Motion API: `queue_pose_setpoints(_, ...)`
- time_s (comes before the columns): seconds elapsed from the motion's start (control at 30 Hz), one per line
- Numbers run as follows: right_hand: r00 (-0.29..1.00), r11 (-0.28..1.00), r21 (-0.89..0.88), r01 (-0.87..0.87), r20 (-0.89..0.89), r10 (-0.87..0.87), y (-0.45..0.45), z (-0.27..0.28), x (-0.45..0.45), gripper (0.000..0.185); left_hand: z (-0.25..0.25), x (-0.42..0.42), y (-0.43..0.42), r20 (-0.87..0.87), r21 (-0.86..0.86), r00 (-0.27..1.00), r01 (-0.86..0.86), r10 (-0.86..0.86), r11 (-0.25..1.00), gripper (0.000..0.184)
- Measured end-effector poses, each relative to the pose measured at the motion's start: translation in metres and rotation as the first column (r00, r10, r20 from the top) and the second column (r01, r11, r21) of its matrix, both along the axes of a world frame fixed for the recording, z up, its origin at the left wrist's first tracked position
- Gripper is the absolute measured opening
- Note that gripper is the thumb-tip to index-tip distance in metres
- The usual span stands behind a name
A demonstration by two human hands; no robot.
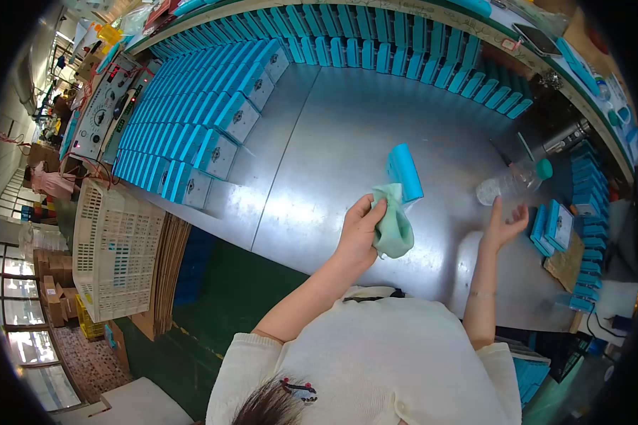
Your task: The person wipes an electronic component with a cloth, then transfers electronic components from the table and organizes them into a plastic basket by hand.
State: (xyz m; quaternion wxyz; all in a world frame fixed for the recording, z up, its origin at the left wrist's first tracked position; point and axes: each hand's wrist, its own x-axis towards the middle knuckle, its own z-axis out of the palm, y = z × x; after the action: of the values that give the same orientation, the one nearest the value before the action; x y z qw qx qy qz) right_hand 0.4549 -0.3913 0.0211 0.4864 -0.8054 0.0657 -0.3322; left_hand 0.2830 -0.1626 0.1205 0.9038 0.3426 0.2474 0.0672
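Note:
My left hand (359,230) is closed on a crumpled pale green cloth (393,230), pinched between thumb and fingers. Just beyond the cloth a blue block-shaped piece (406,172) stands out against the metal tabletop (347,127); whether the cloth touches it I cannot tell. To the right, my right hand (504,225) is palm up with its fingers apart and nothing in it. Close to those fingers is a clear plastic bottle (502,187) with a green cap, tilted or lying on the table. Two blue-and-white pieces (553,227) lie right of that hand.
Rows of blue-and-white boxes (198,117) fill the table's left side. More blue pieces (390,57) line the back under a shelf, and a stack (590,241) runs along the right. A control unit (103,113) and white crate (117,248) stand at left.

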Motion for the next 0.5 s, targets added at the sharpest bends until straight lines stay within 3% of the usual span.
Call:
queue_pose_setpoints(0.03,0.97,0.953,0.197,-0.232,-0.026,0.242,0.007,0.009,-0.02,0.062,0.0,0.001,-0.003,0.016,-0.029,1.0,0.003,-0.003,1.0,0.017)
queue_pose_setpoints(0.07,0.884,0.816,0.388,-0.428,-0.006,0.467,0.016,0.018,-0.042,0.057,0.001,0.002,-0.006,0.01,-0.033,1.0,0.008,-0.008,0.999,0.017)
queue_pose_setpoints(0.13,0.497,0.444,0.635,-0.632,-0.107,0.861,0.04,0.054,-0.083,0.046,0.005,0.007,-0.017,0.014,-0.013,1.0,0.021,-0.02,1.0,0.012)
queue_pose_setpoints(0.2,0.245,0.29,0.663,-0.69,-0.163,0.956,0.064,0.081,-0.105,0.04,0.003,0.013,-0.03,0.001,-0.017,1.0,0.016,-0.016,1.0,0.013)
queue_pose_setpoints(0.27,0.269,0.312,0.591,-0.744,-0.163,0.949,0.082,0.082,-0.116,0.041,0.005,0.016,-0.039,0.004,0.131,1.0,-0.03,0.029,0.991,0.015)
queue_pose_setpoints(0.4,0.282,0.343,0.679,-0.649,-0.204,0.938,0.087,0.09,-0.127,0.043,-0.004,0.018,-0.045,-0.047,0.324,0.999,0.032,-0.018,0.946,0.017)
queue_pose_setpoints(0.43,0.274,0.34,0.732,-0.591,-0.215,0.937,0.086,0.079,-0.129,0.046,-0.014,0.02,-0.049,-0.089,0.602,0.996,0.055,-0.002,0.797,0.018)
queue_pose_setpoints(0.47,0.274,0.346,0.728,-0.591,-0.223,0.936,0.086,0.078,-0.131,0.046,-0.02,0.02,-0.052,-0.088,0.596,0.996,0.054,-0.002,0.801,0.018)
queue_pose_setpoints(0.5,0.34,0.368,0.736,-0.569,-0.197,0.92,0.089,0.082,-0.134,0.044,-0.017,0.021,-0.054,-0.084,0.779,0.995,0.028,0.06,0.627,0.021)
